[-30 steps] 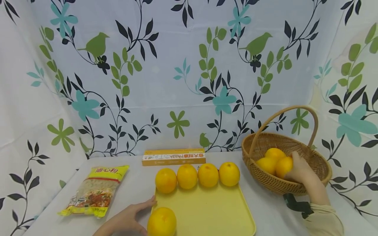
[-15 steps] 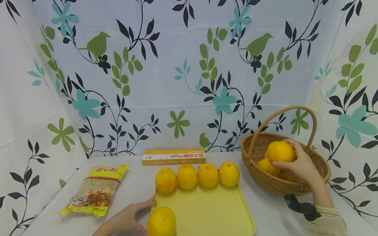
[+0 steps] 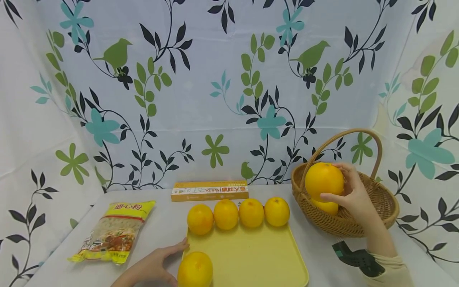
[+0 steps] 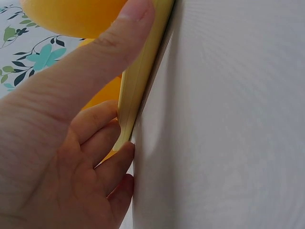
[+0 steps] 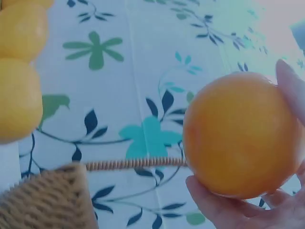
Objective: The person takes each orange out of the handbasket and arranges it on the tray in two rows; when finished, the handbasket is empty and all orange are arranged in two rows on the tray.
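My right hand (image 3: 353, 193) grips an orange (image 3: 324, 181) above the left part of a wicker basket (image 3: 389, 205). Thumb and fingers curl round the fruit's right side, as the right wrist view shows with the held orange (image 5: 240, 136). Below it, another orange (image 3: 327, 207) lies partly hidden in the basket. At the left edge of a yellow tray (image 3: 254, 255), my left hand (image 3: 152, 263) rests with fingers extended, fingertips (image 4: 125, 155) touching the tray's side. An orange (image 3: 195, 270) sits at the tray's near left corner. Several oranges (image 3: 226, 214) form a row along its far edge.
A bag of pasta (image 3: 116, 231) lies on the white table to the left. Behind the tray stands a long yellow pasta box (image 3: 209, 191). The basket's tall handle (image 3: 378, 149) arches above its rim. A patterned cloth (image 3: 229, 91) hangs behind and at both sides.
My right hand has taken hold of an orange inside the basket, lifted it and carried it leftward to the basket's left side. The left hand stays at the tray edge.
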The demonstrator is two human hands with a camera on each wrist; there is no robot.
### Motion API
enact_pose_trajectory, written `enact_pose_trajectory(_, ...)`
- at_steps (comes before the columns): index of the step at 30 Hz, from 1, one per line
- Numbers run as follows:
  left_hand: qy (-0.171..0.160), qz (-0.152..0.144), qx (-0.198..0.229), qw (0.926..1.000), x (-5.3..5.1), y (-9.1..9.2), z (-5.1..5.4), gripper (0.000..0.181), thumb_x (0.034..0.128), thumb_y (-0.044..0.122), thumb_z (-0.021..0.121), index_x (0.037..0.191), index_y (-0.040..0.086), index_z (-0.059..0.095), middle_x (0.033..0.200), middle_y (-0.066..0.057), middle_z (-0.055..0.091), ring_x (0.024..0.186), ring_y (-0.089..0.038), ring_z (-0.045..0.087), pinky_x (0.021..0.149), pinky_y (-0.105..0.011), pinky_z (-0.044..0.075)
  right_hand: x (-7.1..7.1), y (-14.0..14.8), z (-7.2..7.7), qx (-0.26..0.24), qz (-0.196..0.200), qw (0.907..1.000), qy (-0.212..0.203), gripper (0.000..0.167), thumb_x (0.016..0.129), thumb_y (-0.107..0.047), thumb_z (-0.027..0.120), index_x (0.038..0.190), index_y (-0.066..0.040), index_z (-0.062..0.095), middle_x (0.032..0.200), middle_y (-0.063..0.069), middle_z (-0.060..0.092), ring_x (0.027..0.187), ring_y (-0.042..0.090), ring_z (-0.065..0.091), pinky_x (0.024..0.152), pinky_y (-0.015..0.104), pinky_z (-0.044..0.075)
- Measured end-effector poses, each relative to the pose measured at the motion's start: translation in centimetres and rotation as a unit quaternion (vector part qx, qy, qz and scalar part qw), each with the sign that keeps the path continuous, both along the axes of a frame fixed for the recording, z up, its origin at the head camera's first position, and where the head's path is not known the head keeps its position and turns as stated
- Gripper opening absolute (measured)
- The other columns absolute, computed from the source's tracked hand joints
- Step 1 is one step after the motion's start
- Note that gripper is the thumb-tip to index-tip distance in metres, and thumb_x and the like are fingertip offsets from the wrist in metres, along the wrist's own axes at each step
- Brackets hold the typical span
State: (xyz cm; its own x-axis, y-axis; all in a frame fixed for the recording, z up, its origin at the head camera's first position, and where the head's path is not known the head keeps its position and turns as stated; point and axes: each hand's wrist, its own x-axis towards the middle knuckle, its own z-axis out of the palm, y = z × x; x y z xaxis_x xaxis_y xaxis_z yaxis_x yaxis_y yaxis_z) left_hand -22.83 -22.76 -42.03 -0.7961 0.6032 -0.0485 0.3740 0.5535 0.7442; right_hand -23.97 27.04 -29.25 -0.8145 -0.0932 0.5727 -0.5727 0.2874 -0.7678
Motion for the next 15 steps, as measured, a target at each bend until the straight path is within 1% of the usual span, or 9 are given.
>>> enact_pose_trajectory(3, -0.005, -0.001, 0.004, 1.0000, 0.1, 0.0, 0.0, 0.088, 0.0634, 0.032, 0.078, 0.136, 0.007, 0.036, 0.140, -0.014, 0.029, 0.126, -0.038, 0.025, 0.097, -0.058, 0.017, 0.5, -1.4, 0.1, -0.026, 0.064, 0.9975, 0.017, 0.072, 0.070, 0.015, 0.065, 0.128, -0.010, 0.031, 0.123, 0.007, 0.038, 0.094, 0.017, 0.050, 0.074, 0.023, 0.050)
enact_pose_trajectory(7, -0.004, -0.012, 0.016, 0.9998, 0.1, -0.1, 0.0, 0.086, 0.0636, 0.030, 0.078, 0.136, 0.008, 0.037, 0.141, -0.014, 0.027, 0.126, -0.038, 0.024, 0.097, -0.057, 0.017, 1.3, -3.7, 0.1, -0.037, 0.127, 0.9910, 0.020, 0.073, 0.067, 0.017, 0.065, 0.126, -0.008, 0.031, 0.123, 0.009, 0.038, 0.099, 0.019, 0.047, 0.078, 0.025, 0.048)
enact_pose_trajectory(9, -0.004, -0.015, 0.019, 0.9997, 0.1, -0.2, -0.1, 0.085, 0.0633, 0.029, 0.078, 0.136, 0.009, 0.038, 0.142, -0.015, 0.026, 0.126, -0.039, 0.024, 0.096, -0.057, 0.018, 1.3, -4.8, -0.2, -0.041, 0.154, 0.9870, 0.022, 0.075, 0.065, 0.016, 0.066, 0.128, -0.007, 0.031, 0.124, 0.009, 0.039, 0.103, 0.020, 0.045, 0.081, 0.025, 0.046)
enact_pose_trajectory(13, 0.000, -0.021, 0.018, 0.9996, 0.0, -0.2, -0.1, 0.085, 0.0631, 0.029, 0.078, 0.135, 0.008, 0.039, 0.141, -0.015, 0.026, 0.126, -0.039, 0.024, 0.096, -0.057, 0.019, 0.9, -6.7, -1.2, -0.045, 0.226, 0.9730, 0.016, 0.073, 0.068, 0.009, 0.070, 0.129, -0.005, 0.034, 0.126, 0.007, 0.040, 0.110, 0.018, 0.043, 0.089, 0.025, 0.041)
enact_pose_trajectory(14, 0.004, -0.023, 0.016, 0.9996, 0.0, -0.3, -0.1, 0.085, 0.0632, 0.029, 0.078, 0.135, 0.008, 0.039, 0.141, -0.015, 0.026, 0.126, -0.039, 0.024, 0.096, -0.056, 0.019, 0.8, -7.2, -1.5, -0.042, 0.244, 0.9686, 0.019, 0.071, 0.069, 0.008, 0.071, 0.129, -0.002, 0.034, 0.125, 0.007, 0.042, 0.109, 0.019, 0.044, 0.089, 0.026, 0.042)
enact_pose_trajectory(15, 0.005, -0.025, 0.016, 0.9996, -0.1, -0.3, -0.1, 0.084, 0.0634, 0.029, 0.078, 0.135, 0.008, 0.039, 0.141, -0.016, 0.027, 0.126, -0.038, 0.024, 0.096, -0.056, 0.019, 0.8, -7.7, -1.8, -0.041, 0.262, 0.9642, 0.013, 0.069, 0.070, 0.005, 0.071, 0.128, -0.002, 0.035, 0.125, 0.007, 0.042, 0.109, 0.018, 0.045, 0.089, 0.027, 0.042)
